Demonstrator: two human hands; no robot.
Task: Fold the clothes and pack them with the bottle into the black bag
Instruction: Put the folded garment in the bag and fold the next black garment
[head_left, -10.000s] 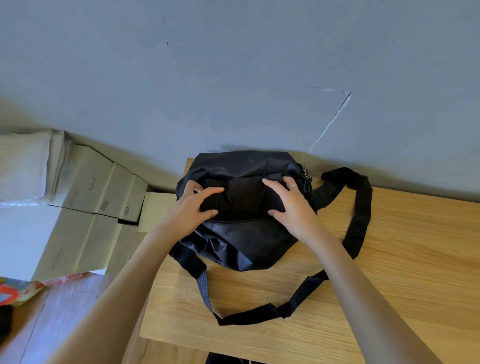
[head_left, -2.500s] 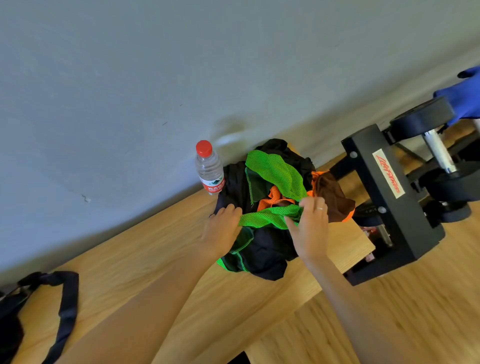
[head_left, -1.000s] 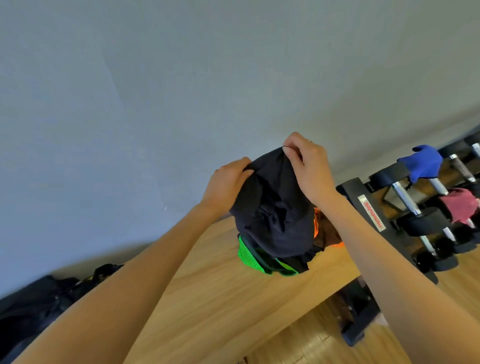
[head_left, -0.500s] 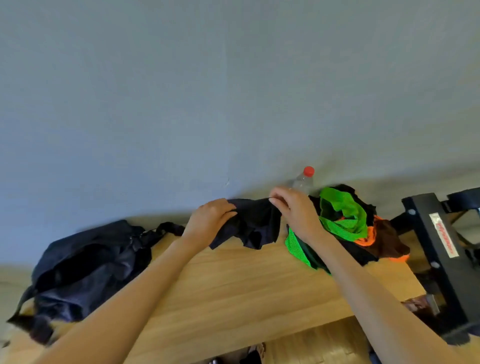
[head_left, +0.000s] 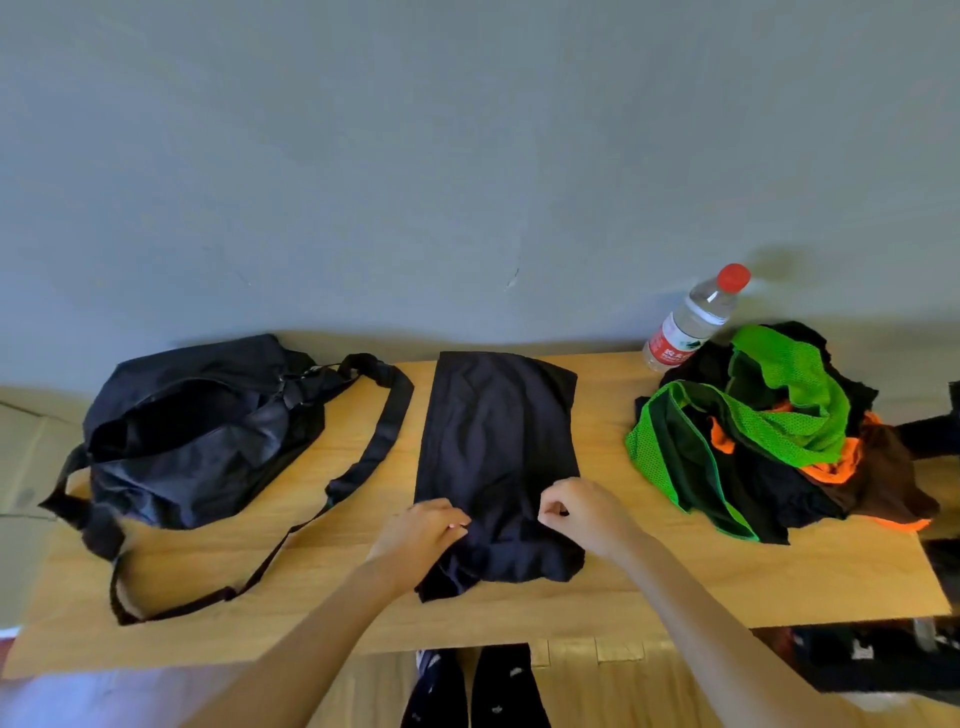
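Note:
A dark navy garment (head_left: 493, 447) lies spread flat in the middle of the wooden table (head_left: 597, 587). My left hand (head_left: 421, 527) and my right hand (head_left: 579, 509) pinch the cloth near its front end, fingers curled into the fabric. The black bag (head_left: 197, 431) lies open at the left, its long strap (head_left: 363, 457) trailing across the table. At the right sits a pile of clothes (head_left: 769, 436) in green mesh, black, orange and brown. A clear water bottle (head_left: 693, 322) with a red cap stands behind the pile, against the wall.
A grey wall (head_left: 467, 156) runs along the table's far edge. Black gym equipment (head_left: 930, 436) shows at the far right edge. Below the table's front edge are the person's dark-clad legs (head_left: 475, 691).
The dark garment, held up between both hands half a second ago, now lies flat on the table between bag and pile. Both hands have come down to its front end.

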